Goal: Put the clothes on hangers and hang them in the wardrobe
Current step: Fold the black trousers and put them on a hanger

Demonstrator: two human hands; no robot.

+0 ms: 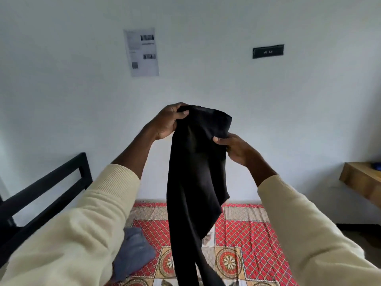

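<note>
Holding black trousers up over the bed, left hand and right hand pinch the top edge; cloth looks soft, light, floppy, so gripping the waistband seems best.

I am in a plain bedroom: a bed with a patterned red sheet, a black bed frame, white walls.

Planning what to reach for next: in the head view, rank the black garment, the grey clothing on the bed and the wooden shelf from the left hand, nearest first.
1. Black garment: in the left hand grip.
2. Grey clothing: below, on the patterned bed.
3. Wooden shelf: far right.
</note>
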